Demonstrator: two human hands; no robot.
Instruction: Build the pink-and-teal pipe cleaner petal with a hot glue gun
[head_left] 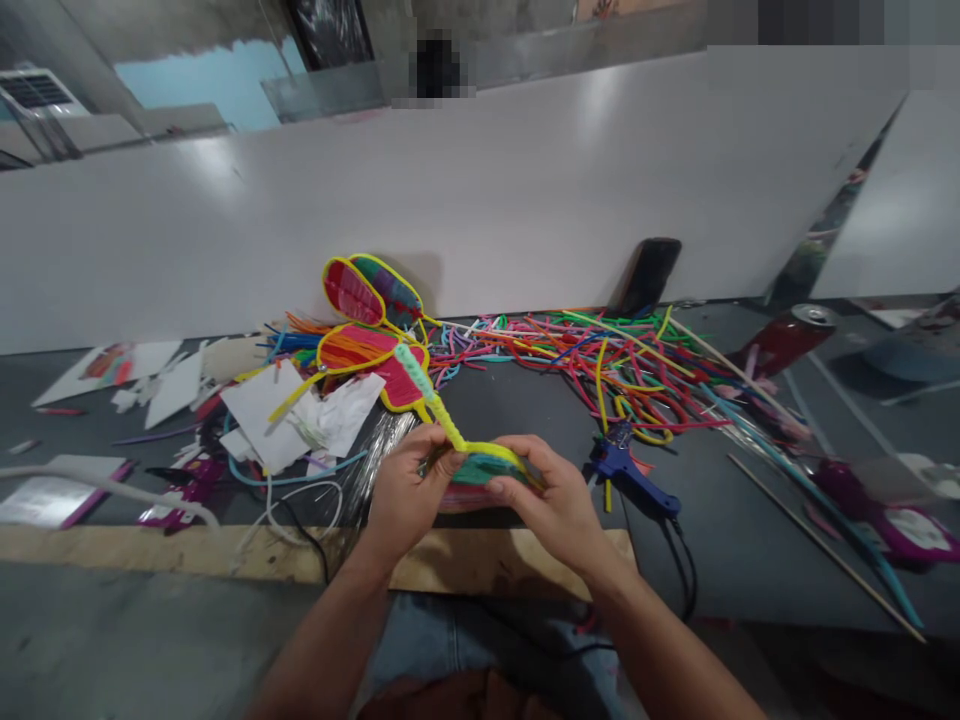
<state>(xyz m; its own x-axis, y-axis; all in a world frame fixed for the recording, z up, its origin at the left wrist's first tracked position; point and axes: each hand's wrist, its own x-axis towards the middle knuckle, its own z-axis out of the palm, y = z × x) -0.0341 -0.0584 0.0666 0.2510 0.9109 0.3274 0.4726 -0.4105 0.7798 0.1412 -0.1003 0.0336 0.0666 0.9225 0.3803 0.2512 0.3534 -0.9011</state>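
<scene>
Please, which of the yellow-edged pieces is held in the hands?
The green piece, at the front, between the left hand and the right hand. The others, such as the red oval, are farther back, outside both hands.

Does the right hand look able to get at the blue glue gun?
Probably yes: the blue glue gun lies near the right hand with no visible barrier between, though that hand would likely first need to release the yellow-edged piece.

This looks like a craft workshop, with a blue glue gun (634,482), a tangle of colourful fuzzy stems (652,365) and cut paper (262,412) littering a dark table (705,565) behind a white partition (487,190).
</scene>
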